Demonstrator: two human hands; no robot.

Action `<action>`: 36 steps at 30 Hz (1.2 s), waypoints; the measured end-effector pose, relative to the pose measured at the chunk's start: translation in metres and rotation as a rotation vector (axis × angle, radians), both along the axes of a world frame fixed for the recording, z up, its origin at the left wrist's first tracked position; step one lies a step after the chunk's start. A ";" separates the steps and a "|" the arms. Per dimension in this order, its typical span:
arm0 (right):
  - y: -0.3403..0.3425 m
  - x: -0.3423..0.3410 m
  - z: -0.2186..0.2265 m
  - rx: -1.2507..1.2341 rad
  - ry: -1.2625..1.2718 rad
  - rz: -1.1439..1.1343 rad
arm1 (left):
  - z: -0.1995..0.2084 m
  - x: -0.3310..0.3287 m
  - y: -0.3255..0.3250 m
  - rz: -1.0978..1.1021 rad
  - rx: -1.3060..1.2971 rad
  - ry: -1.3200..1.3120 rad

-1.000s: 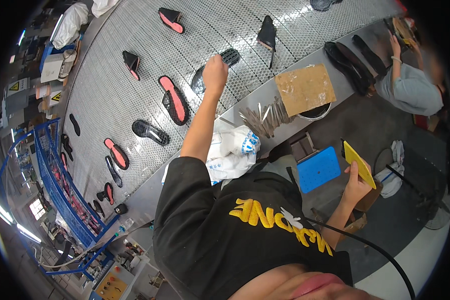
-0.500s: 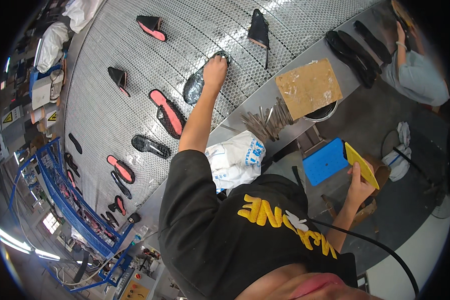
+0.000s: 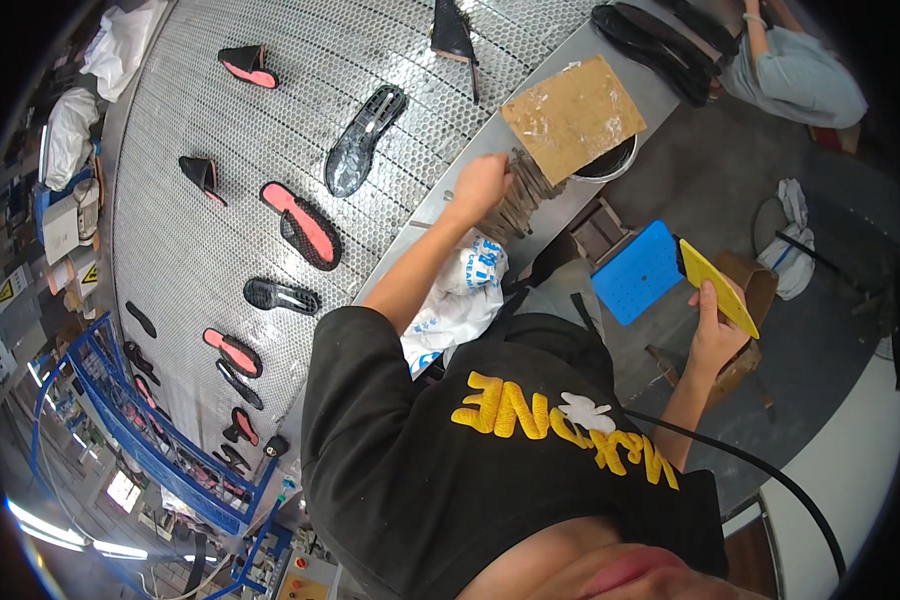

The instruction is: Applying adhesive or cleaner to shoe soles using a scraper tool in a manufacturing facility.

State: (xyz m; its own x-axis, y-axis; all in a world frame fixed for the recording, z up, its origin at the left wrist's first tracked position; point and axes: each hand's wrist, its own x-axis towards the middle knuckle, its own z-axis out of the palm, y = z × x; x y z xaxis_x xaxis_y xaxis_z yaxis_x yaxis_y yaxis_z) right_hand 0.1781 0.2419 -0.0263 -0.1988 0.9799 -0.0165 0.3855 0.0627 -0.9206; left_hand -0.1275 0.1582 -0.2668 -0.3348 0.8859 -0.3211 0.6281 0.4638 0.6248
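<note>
My left hand (image 3: 483,187) is closed, its fingertips against the ends of a pile of thin grey strips (image 3: 518,205) on the metal ledge. Whether it grips one is hidden. Beyond it, a dark glossy shoe sole (image 3: 352,160) lies on the honeycomb-patterned surface. My right hand (image 3: 712,335), off to the right and lower, is closed round the edge of a flat yellow panel (image 3: 720,288). A flat blue panel (image 3: 635,275) with small dots meets the yellow one at a black edge; I cannot tell whether they are joined.
Black-and-pink shoe uppers (image 3: 305,228) and several soles lie over the honeycomb surface (image 3: 300,120). A brown board (image 3: 573,117) partly covers a round container (image 3: 610,163). A white plastic bag (image 3: 460,305) lies against my front. Another person (image 3: 805,85) is at upper right; a blue rack (image 3: 155,430) stands left.
My left hand has left the dark sole and moved right and nearer to the grey strips. The whole view has shifted; my right hand still holds the yellow panel.
</note>
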 end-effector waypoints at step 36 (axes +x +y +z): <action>0.266 0.000 -0.063 -0.248 0.111 0.087 | 0.016 -0.158 0.481 0.955 0.643 -0.969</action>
State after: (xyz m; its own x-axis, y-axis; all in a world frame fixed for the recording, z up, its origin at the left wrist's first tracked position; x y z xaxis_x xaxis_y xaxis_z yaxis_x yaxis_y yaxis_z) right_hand 0.1783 0.5077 -0.0891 -0.2957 0.9278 -0.2276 0.2848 -0.1418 -0.9480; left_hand -0.2853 0.6391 -0.2513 -0.7430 0.5348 -0.4023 -0.5078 -0.0589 0.8595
